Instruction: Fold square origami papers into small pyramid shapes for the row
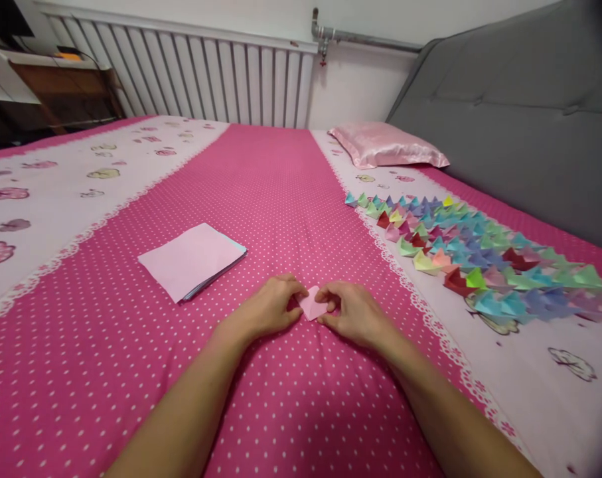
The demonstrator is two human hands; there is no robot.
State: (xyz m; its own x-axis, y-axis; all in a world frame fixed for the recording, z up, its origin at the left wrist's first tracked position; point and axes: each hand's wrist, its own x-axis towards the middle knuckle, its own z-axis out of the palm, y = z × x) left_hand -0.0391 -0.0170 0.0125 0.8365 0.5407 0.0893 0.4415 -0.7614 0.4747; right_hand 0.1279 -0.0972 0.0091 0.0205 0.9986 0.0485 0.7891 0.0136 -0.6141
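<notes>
A small folded piece of pink paper (311, 306) is held between my two hands, low over the polka-dot bedspread. My left hand (275, 302) pinches its left corner between thumb and fingers. On the opposite side, my right hand (349, 309) grips the right corner the same way, its fingers curled. Part of the paper's edges is hidden behind the fingertips. To the left lies a stack of square paper sheets (194, 260), light pink on top with bluish sheets showing below. Many small folded paper boats (460, 249) in several colours stand in rows to the right.
The pink bedspread (271, 179) with white side bands covers the bed. A pink satin pillow (385, 145) lies at the far right against the grey padded headboard (510, 99). Behind the bed runs a white radiator (206, 73); a wooden desk (56, 79) stands far left.
</notes>
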